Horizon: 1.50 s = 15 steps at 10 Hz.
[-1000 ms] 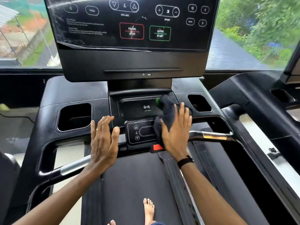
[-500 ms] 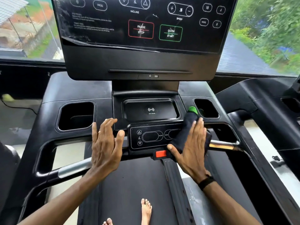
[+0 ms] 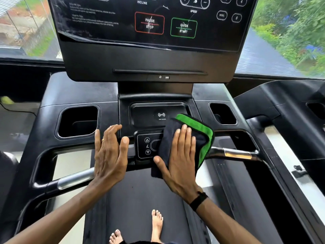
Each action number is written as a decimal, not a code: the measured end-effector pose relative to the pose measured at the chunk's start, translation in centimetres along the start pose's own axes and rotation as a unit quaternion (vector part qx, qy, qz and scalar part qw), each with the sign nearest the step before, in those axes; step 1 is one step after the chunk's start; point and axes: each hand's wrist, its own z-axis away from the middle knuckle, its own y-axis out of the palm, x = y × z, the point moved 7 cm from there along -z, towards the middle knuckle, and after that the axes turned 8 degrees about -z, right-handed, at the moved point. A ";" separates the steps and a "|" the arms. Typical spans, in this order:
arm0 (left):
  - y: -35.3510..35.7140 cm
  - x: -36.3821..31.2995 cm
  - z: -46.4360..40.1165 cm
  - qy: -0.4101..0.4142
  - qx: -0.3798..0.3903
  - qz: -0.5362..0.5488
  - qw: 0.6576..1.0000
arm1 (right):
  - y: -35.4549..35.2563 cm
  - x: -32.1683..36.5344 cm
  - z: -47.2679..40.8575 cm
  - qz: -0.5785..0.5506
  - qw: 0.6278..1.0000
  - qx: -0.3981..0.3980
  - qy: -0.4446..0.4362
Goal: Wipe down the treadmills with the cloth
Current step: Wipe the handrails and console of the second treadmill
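A black cloth with a green edge (image 3: 201, 140) lies over the right half of the small button panel (image 3: 146, 147) of the black treadmill console (image 3: 79, 95). My right hand (image 3: 179, 159) presses flat on the cloth, fingers straight and thumb spread, hiding the panel's right buttons. My left hand (image 3: 110, 155) is open, palm down over the front bar just left of the panel, holding nothing. Whether it touches the bar is unclear.
A charging pad (image 3: 158, 115) sits behind the panel, with cup holders at left (image 3: 77, 120) and right (image 3: 222, 113). The display (image 3: 149, 23) stands above. Metal grips (image 3: 237, 154) flank the belt (image 3: 133, 199), where my bare feet (image 3: 156, 224) stand. Another treadmill (image 3: 290, 111) is at right.
My right hand slid the cloth right, then back left over the button panel, and the cloth now lies spread wider. My left hand has stayed about where it was.
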 end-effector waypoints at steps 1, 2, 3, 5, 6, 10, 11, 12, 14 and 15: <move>0.0 0.1 0.1 -0.001 -0.004 -0.003 1.000 | 0.5 1.6 -0.3 -0.001 1.000 -0.005 -0.003; -0.1 0.1 0.2 -0.005 -0.008 -0.001 1.000 | 1.2 2.6 0.6 0.004 0.999 0.008 -0.032; -0.1 0.0 0.1 -0.009 -0.013 -0.002 1.000 | 1.8 4.0 1.2 0.023 0.996 0.031 -0.077; -0.3 0.4 0.1 -0.014 -0.026 -0.005 1.000 | 2.0 7.6 0.1 -0.005 0.988 0.049 -0.145; -0.4 0.4 0.1 -0.016 -0.028 -0.009 0.999 | 2.2 7.9 0.3 -0.008 0.985 0.047 -0.167; -0.1 0.2 0.4 0.005 -0.010 -0.032 0.999 | -0.1 -1.1 0.3 0.003 0.995 -0.016 -0.101; -0.1 0.2 0.4 0.007 -0.009 -0.030 0.999 | -1.1 -4.8 -0.3 0.005 0.997 -0.034 -0.064; 0.0 0.2 0.4 0.008 -0.010 -0.030 0.999 | -1.7 -6.9 -0.4 -0.003 0.998 -0.047 -0.039; -0.1 0.2 0.5 0.011 -0.017 -0.037 0.999 | -1.7 -8.6 0.9 -0.016 0.997 -0.063 0.042; 0.1 0.1 0.4 0.021 -0.017 -0.041 0.999 | -0.4 -6.5 1.8 -0.001 0.997 -0.054 0.061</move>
